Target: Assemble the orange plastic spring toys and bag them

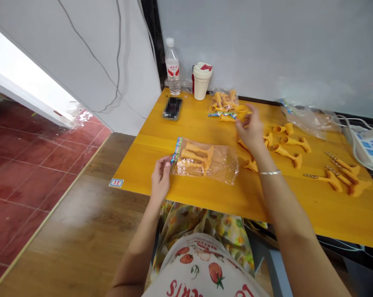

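My left hand (pixel 161 177) pinches the printed edge of a clear plastic bag (pixel 225 163) lying on the table. Several orange T-shaped plastic handles (pixel 194 156) show inside the bag. My right hand (pixel 251 128) is farther back, its fingers bent around an orange plastic handle (pixel 243 112) that is partly hidden and blurred. Beside that handle lies a second clear bag (pixel 223 103) of orange pieces. Loose orange handles (pixel 287 154) are spread below and right of my right hand.
Orange handles with metal spiral bits (pixel 337 177) lie at the right. Behind them are a crumpled clear bag (pixel 316 117) and a power strip (pixel 370 144) with cables. A water bottle (pixel 173 70), a white cup (pixel 201 82) and a phone (pixel 173 108) stand or lie at back left.
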`<state>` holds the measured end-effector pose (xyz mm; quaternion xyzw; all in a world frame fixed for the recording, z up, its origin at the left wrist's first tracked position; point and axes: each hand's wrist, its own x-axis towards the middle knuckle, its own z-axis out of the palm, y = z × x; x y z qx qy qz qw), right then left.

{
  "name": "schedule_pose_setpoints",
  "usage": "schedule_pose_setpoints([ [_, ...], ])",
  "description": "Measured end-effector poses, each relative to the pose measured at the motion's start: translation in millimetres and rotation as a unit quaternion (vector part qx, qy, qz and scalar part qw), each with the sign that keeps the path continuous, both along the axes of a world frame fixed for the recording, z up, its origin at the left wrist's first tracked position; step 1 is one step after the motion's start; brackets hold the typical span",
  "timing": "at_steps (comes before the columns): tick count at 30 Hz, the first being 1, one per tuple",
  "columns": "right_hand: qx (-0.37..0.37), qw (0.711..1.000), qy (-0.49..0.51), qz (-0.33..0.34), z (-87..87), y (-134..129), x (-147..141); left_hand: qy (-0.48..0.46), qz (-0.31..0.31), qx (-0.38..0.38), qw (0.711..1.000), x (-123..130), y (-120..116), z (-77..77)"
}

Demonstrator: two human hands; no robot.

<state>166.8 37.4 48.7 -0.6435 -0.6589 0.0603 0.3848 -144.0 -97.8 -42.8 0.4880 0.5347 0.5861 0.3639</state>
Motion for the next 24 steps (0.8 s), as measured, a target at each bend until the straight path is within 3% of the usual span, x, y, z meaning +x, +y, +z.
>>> schedule_pose_setpoints([
  [2,0.056,0.989,0.137,0.001,4.1,-28.0,19.0,-0.003,-0.003,0.003,1.000,-0.3,0.5,0.2],
  [4,0.081,0.959,0.273,-0.004,1.4,-59.4,36.0,-0.008,-0.003,0.008,1.000,-0.8,1.1,-0.2],
  [7,0.077,0.907,0.411,-0.042,-13.2,-102.5,47.5,-0.008,-0.003,0.010,1.000,-1.2,1.5,-1.1],
  [10,0.046,0.863,0.499,-0.064,-31.3,-131.6,36.9,-0.003,-0.003,0.011,1.000,-1.1,1.0,-1.6],
  [14,-0.016,0.807,0.590,-0.036,-46.2,-147.9,1.0,0.004,0.001,0.009,1.000,-0.8,0.2,-2.4],
  [18,-0.036,0.762,0.646,-0.005,-50.7,-152.3,-36.0,0.004,0.000,0.012,1.000,-1.0,-0.3,-2.7],
  [24,-0.099,0.727,0.677,0.050,-53.7,-159.2,-73.2,-0.001,-0.004,0.011,1.000,-1.3,-0.7,-1.2],
])
